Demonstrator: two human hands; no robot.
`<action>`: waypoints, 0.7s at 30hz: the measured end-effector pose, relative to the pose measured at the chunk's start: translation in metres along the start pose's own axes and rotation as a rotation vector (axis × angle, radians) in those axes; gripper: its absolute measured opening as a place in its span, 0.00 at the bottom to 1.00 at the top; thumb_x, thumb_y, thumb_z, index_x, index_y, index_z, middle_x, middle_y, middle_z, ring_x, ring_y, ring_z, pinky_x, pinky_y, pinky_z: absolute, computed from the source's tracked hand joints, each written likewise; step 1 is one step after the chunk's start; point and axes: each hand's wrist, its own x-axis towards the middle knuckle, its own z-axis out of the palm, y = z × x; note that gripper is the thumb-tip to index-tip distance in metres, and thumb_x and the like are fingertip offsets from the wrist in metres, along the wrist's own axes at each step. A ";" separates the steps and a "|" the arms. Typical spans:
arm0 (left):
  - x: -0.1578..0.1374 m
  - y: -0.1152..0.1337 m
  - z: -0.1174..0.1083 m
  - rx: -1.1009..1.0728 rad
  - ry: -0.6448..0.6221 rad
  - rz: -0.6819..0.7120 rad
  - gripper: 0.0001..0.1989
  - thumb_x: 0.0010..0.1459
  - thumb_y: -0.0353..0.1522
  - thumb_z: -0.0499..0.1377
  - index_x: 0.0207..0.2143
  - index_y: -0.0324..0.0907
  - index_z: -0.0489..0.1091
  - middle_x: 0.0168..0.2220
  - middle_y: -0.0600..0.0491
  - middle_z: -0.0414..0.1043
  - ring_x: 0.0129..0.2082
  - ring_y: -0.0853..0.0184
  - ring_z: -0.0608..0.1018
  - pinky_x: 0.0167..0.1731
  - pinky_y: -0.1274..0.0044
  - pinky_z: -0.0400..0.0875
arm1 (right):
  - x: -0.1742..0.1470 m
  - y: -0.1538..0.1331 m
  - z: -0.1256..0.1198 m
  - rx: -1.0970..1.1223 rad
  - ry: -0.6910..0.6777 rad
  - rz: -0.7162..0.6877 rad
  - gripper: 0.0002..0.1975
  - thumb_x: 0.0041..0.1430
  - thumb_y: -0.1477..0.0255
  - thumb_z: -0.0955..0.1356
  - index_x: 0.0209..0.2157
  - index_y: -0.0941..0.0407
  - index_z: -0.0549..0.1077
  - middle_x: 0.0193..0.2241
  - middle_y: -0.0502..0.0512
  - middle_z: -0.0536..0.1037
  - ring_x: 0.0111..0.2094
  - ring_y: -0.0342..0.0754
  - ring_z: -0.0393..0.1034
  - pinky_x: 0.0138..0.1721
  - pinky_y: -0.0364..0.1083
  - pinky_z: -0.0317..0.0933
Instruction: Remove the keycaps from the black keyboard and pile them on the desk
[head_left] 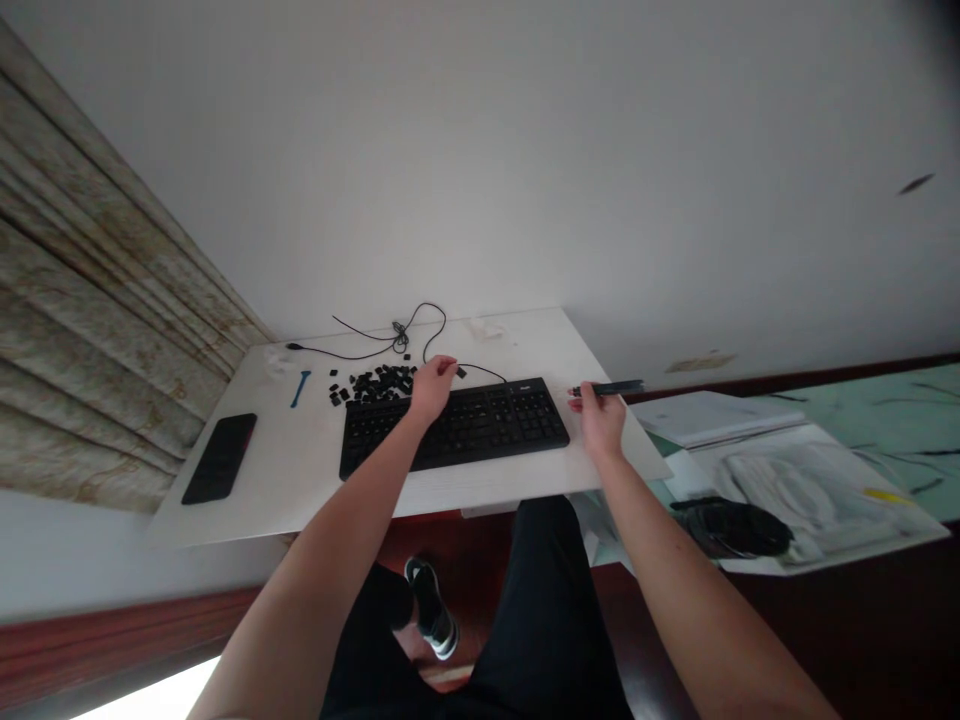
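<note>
A black keyboard (480, 425) lies along the front of the white table, its cable leaving from the back edge. Over its rear edge, my left hand (435, 385) has its fingers pinched together, with a small black keycap (460, 372) at the fingertips. To the left of that hand, a loose heap of black keycaps (382, 382) is spread behind the keyboard. Beyond the keyboard's right end, my right hand (602, 418) is closed around a slim dark tool, pen-like or brush-like (619, 387), held roughly level; its exact kind is unclear.
A dark phone (220, 458) and a small blue tool (300, 388) rest on the table's left side. The black cable (401, 335) loops at the back. A curtain (105, 300) hangs at left. Right of the table, papers and a black bundle (735, 527) lie on a lower surface.
</note>
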 end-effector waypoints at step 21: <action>0.038 -0.064 -0.115 0.414 0.183 -0.106 0.11 0.60 0.37 0.59 0.39 0.41 0.77 0.41 0.48 0.81 0.41 0.62 0.79 0.45 0.73 0.69 | -0.001 -0.001 0.002 -0.142 -0.020 -0.021 0.28 0.55 0.47 0.68 0.34 0.61 0.76 0.31 0.65 0.82 0.24 0.50 0.75 0.29 0.49 0.71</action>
